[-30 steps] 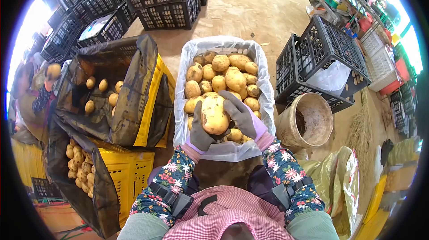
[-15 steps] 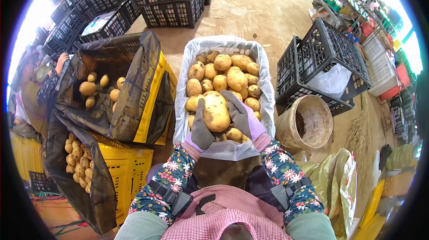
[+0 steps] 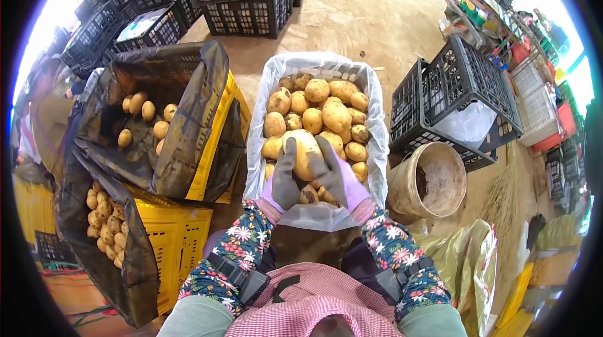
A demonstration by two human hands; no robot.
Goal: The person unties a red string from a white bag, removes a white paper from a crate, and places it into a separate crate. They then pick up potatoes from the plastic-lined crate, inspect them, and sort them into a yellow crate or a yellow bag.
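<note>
Between my two gloved hands is a large pale potato (image 3: pixel 303 148), held above the other potatoes. My left hand (image 3: pixel 286 180), in a grey and purple glove, grips its left side. On the right side, my right hand (image 3: pixel 336 177) presses its fingers against it. Below and beyond lie several potatoes (image 3: pixel 336 116), some with dark soil marks, in a crate lined with white plastic (image 3: pixel 253 148). The potatoes directly under my hands are partly hidden.
At left, yellow crates (image 3: pixel 173 243) with dark liners (image 3: pixel 188 136) hold more potatoes (image 3: pixel 108 224). A dirty white bucket (image 3: pixel 408 180) and black crates (image 3: pixel 465 86) stand at right. Filled black crates (image 3: pixel 245 16) are stacked at the back. Another person (image 3: pixel 47 117) is at far left.
My right hand has shifted down across the potato's right side, and the potato is turned. In the upper left crate, the loose potatoes sit differently; the other person's hand has drawn back.
</note>
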